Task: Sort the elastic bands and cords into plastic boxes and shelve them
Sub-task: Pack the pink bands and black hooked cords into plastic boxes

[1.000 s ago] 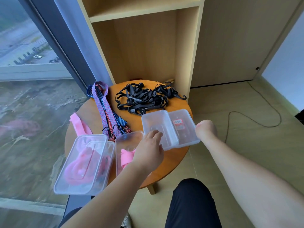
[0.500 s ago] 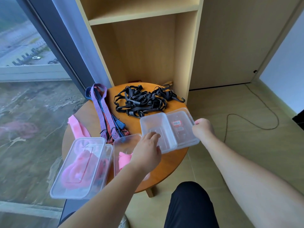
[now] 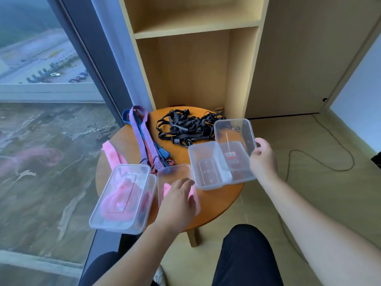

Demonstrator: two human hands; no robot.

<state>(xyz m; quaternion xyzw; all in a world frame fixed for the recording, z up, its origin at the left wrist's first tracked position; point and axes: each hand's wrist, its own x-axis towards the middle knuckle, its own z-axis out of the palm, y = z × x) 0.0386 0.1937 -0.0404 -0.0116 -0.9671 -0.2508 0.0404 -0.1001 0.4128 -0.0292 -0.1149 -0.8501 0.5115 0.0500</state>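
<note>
Right hand (image 3: pixel 262 159) pinches clear lid (image 3: pixel 233 129) edge; left hand (image 3: pixel 177 201) rests relaxed on middle box (image 3: pixel 175 170); red label (image 3: pixel 230 155) unreadable.

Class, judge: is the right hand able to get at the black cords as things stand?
Probably not yet: the right hand grips a clear lid, held up between it and the black cords, so it is occupied.

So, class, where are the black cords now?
Head view: the black cords lie at the far edge of the round table, right of the striped straps, before the shelf.
</note>
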